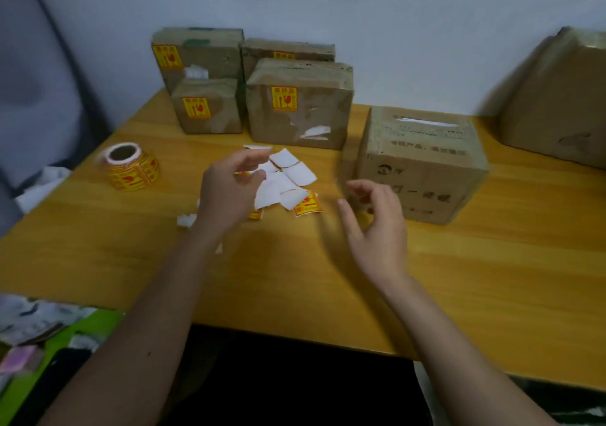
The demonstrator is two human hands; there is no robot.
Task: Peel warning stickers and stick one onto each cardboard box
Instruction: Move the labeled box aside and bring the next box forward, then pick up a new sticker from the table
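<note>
**Between boxes: a fresh sticker to be picked and peeled**

In the head view, two bare forearms are seen nearest the camera, reaching out over the wooden bench (459, 294). The left hand (229, 192) is held above a scatter of white backing papers (288, 176), its fingers loosely curved; whether a scrap is pinched at the fingertips cannot be told through the blur. The right hand (377, 225) is held spread and relaxed, nothing gripped, just in front of the unlabelled box (423, 166).

A loose yellow warning sticker (307, 207) is seen lying among the papers, near both hands. The sticker roll (132, 171) stands well apart to the left. At the back, four stickered boxes (298, 104) are grouped against the wall, each with a yellow label showing. A larger box (557, 97) at the far right shows no label on the faces visible.

The step in hand is judged to be the fetching of the next sticker. The loose sticker would need to be lifted, its backing peeled away, and the label pressed flat on the unlabelled box.
</note>
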